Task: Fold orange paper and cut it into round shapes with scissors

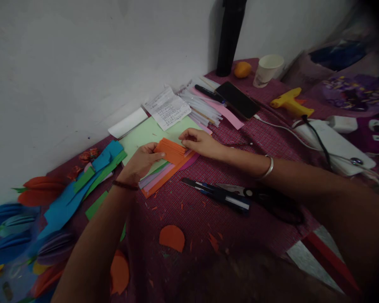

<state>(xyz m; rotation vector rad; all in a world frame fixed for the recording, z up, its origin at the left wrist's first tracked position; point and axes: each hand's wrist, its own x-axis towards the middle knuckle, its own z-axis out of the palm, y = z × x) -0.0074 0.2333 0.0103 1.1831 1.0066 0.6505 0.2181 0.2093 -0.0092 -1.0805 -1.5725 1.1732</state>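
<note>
Gripping orange paper [170, 151]: left hand [142, 160]; right hand [204, 144]: can't tell; upright cup [265, 75], contents hidden.

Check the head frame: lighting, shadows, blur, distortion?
Head view, lighting: dim, upper-right corner nearly black; head view, shadow: soft, on the pale plain wall, left of the tall black cylindrical bottle; head view, sharpness: edges of the layered orange paper distinguishable, writing on the creased white paper sheet unreadable; head view, geometry: bottle leans, perhaps camera tilt or wide-angle distortion.
</note>
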